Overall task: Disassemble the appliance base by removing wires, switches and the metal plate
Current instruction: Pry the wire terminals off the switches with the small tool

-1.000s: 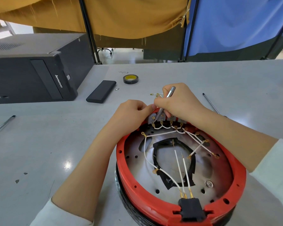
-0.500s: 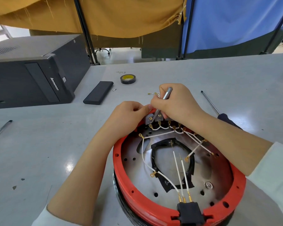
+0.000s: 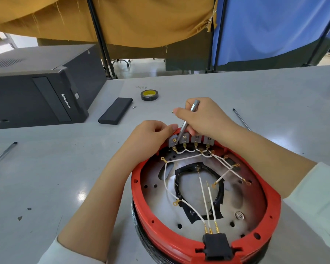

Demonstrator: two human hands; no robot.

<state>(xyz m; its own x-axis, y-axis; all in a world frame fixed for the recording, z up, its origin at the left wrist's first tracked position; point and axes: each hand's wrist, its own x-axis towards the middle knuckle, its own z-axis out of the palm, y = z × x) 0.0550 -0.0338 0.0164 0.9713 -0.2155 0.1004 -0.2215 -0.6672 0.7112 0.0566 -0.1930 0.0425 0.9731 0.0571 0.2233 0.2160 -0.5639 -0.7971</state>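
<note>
- Your right hand [image 3: 202, 119] grips a thin silver screwdriver [image 3: 187, 121], fingers curled round the shaft, tip angled down onto the leftmost of the grey switches [image 3: 191, 141].
- Your left hand [image 3: 151, 134] is just beside the right, fingers curled, pinching at the far rim of the appliance base [image 3: 206, 242] right by that leftmost switch; what exactly the fingertips hold, cannot tell.
- Both hands are close together at the far edge of the base, thumbs nearly touching.
- The appliance base, red ring on a black body, sits on the worktop [image 3: 46, 178] directly below and nearer you than your hands, between your forearms.
- Four switches stand in a row along the far rim, under your right hand.
- White wires [image 3: 167, 185] with gold terminals run from the switches across the metal plate [image 3: 236, 195], toward you; three end at a black plug block [image 3: 216, 244] in the near rim.
- A black gasket-like piece [image 3: 179, 180] lies on the plate's middle.
- Beyond your hands: a roll of tape [image 3: 149, 95], black with yellow core, and a flat black case [image 3: 115, 111] to its left.
- Far left of your left hand: a black computer tower [image 3: 36, 92] lying on its side.
- A thin rod [image 3: 241, 119] lies right of your right hand; another rod [image 3: 2, 155] lies well left of your left arm.
</note>
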